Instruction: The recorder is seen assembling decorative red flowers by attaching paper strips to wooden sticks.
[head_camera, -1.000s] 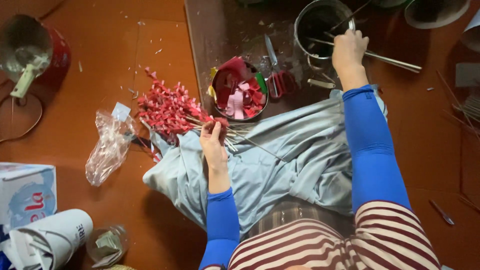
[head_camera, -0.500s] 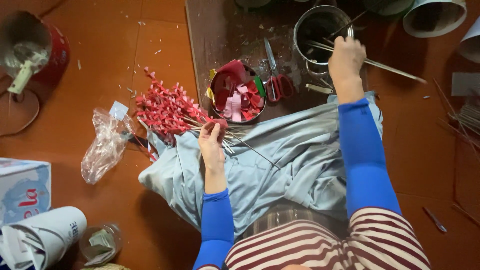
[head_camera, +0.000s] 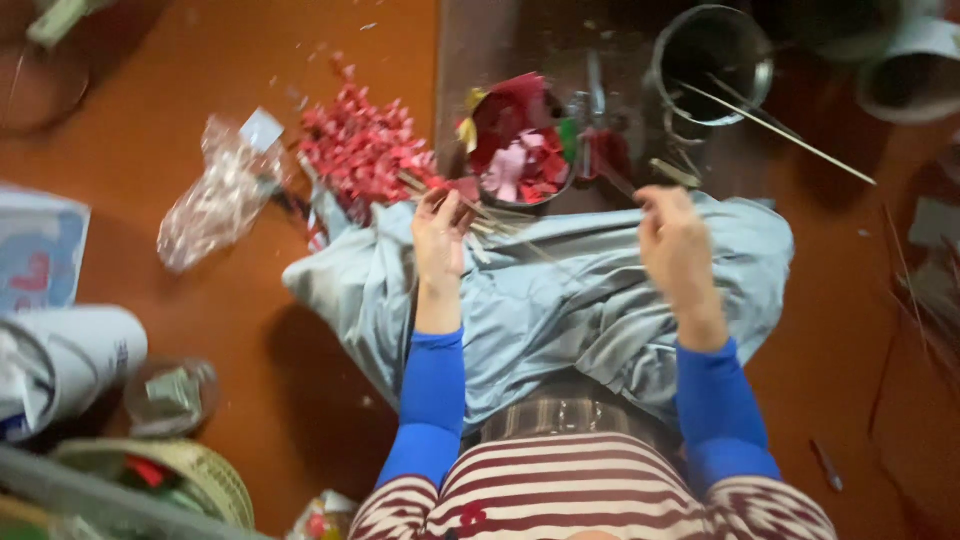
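Several thin wooden sticks (head_camera: 490, 222) are lying bunched under the left hand (head_camera: 440, 235), whose fingers are closing together on them near their red-tipped ends. Their long axis is running from upper left to lower right across the pale blue cloth (head_camera: 560, 300) on the lap, so the bare ends are pointing toward the right hand (head_camera: 675, 245). That hand is hovering apart from the bundle, fingers curling inward; motion blur is making it impossible to tell whether they are pinching a stick. The left hand is plainly the nearer one, touching the sticks. Just beyond the bundle, a round bowl (head_camera: 520, 150) of red and pink scraps is sitting, with a heap of red-tipped sticks (head_camera: 360, 145) to its left. A metal pot (head_camera: 712, 65) holding one long stick is standing farther right, well apart.
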